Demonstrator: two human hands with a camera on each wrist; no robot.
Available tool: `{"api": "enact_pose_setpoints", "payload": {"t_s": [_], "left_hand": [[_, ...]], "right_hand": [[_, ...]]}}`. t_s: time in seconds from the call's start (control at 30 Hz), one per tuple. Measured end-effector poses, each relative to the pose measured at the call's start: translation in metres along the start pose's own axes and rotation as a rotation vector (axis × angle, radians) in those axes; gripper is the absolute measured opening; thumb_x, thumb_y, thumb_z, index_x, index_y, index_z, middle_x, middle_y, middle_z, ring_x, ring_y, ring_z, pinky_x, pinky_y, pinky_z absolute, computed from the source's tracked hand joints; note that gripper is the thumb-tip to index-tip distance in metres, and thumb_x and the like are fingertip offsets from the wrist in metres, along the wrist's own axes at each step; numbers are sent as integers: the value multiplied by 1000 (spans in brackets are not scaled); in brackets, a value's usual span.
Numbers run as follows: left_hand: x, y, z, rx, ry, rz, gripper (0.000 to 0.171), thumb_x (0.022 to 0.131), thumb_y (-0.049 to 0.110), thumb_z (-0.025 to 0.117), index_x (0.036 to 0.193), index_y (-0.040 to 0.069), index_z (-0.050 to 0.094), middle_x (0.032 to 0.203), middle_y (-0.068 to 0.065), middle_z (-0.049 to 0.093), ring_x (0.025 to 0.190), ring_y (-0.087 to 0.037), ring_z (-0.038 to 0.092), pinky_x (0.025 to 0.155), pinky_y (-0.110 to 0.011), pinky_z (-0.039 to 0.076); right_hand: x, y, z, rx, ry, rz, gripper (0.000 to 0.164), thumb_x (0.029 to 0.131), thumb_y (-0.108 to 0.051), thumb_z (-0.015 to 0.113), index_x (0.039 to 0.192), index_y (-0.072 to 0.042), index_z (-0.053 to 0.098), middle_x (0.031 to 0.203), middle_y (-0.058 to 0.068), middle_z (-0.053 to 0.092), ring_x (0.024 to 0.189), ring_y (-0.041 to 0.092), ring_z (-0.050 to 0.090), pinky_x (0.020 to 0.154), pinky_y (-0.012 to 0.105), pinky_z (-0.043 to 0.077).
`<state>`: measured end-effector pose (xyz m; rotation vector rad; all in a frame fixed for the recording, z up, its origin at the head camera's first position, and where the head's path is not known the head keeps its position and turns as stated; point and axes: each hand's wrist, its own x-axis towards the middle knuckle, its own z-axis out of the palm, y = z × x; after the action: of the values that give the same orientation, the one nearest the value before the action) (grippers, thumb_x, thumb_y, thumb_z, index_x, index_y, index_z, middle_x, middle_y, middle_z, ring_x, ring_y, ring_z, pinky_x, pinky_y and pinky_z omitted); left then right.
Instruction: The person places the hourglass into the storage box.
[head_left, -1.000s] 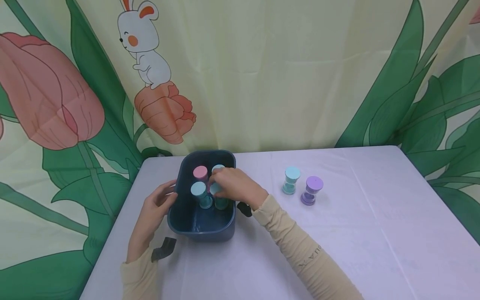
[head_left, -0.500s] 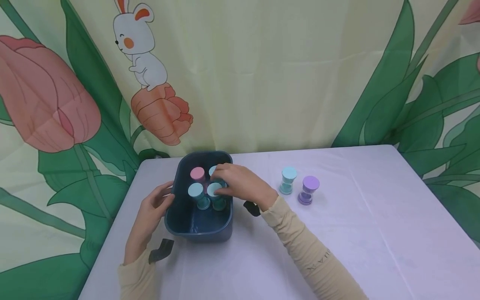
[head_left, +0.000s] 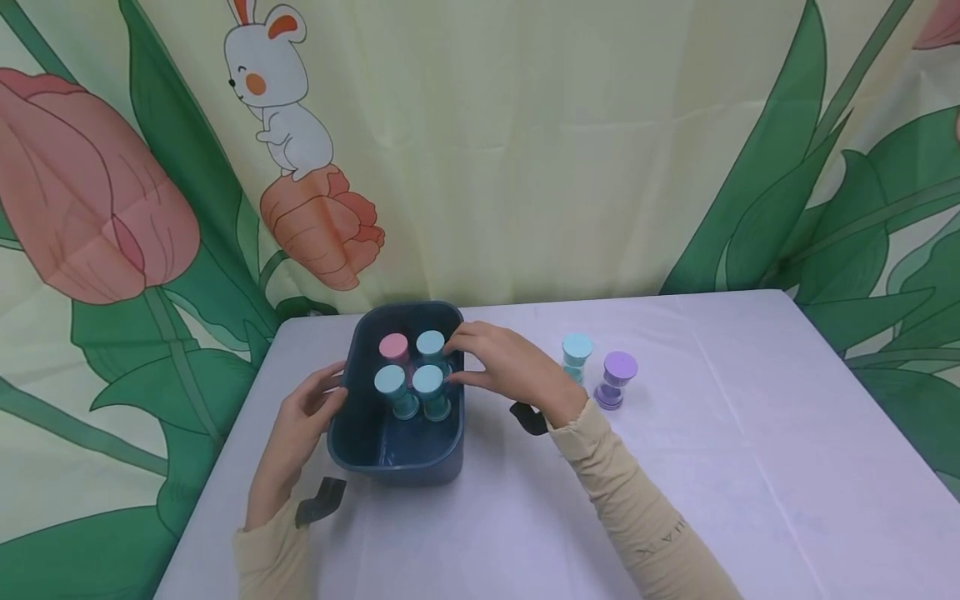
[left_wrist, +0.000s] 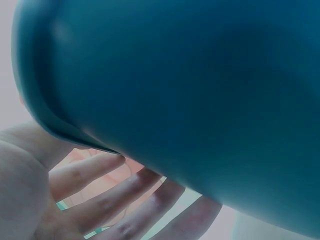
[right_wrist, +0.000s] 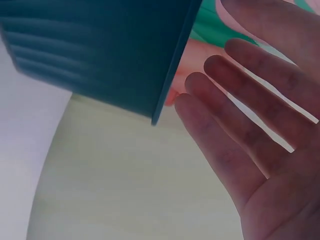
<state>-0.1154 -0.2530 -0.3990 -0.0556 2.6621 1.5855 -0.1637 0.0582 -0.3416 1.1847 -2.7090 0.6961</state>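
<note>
Head view, bin: dark blue bin [head_left: 420, 476] near the table's far left, its long side running front to back.
Head view, in bin: pink hourglass [head_left: 393, 348] back left, teal back-right hourglass [head_left: 431, 345], teal front-left hourglass [head_left: 392, 387], teal front-right hourglass [head_left: 429, 385]; all upright, grouped close, lower parts of the back pair mostly hidden.
Head view, left hand: left hand [head_left: 298, 423] rests at the bin's outer left side, thumb by the rim, fingers loosely extended.
Head view, right hand: right hand [head_left: 517, 364] at the right rim, thumb and fingers apart, tips beside the two right-hand teal ones; contact hard to tell.
Head view, in the way: right hand covers part of the rim and the bottom of the loose teal hourglass [head_left: 577, 350].
Head view, around: purple hourglass [head_left: 616, 375] upright beside that one; white table [head_left: 712, 500]; printed curtain [head_left: 525, 167] behind; black wrist pieces [head_left: 321, 502] at both cuffs.
Left wrist view: bin wall fills most, blocks the hourglasses; fingers [left_wrist: 107, 202] spread, tips against the wall.
Right wrist view: fingers [right_wrist: 227, 155] straight, palm visible, just beside rim; bin wall hides contents.
</note>
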Motion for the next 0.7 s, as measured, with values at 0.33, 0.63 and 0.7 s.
{"api": "enact_pose_setpoints", "payload": {"t_s": [0.33,0.63,0.7], "left_hand": [[0,-1,0,0,-4,9,61,99,46,56,151,18,40,148,-19,47,134,-39,48,101,-64,43],[-1,0,0,-9,-12,18,61,99,46,56,151,18,40,148,-18,48,134,-37,48,102,-62,43],[0,1,0,-13,-10,14,61,99,46,56,151,18,40,148,-18,47,134,-37,48,102,-62,43]], "right_hand": [[-17,11,-10,-23,64,33,40,85,-21,80,120,-7,68,117,4,66,112,19,62,96,34,52],[-33,27,-13,-8,110,74,36,85,-20,80,118,-9,67,117,4,66,112,19,61,95,35,52],[-37,29,-14,-4,114,89,36,86,-20,79,118,-9,67,118,3,65,112,19,61,95,34,51]]}}
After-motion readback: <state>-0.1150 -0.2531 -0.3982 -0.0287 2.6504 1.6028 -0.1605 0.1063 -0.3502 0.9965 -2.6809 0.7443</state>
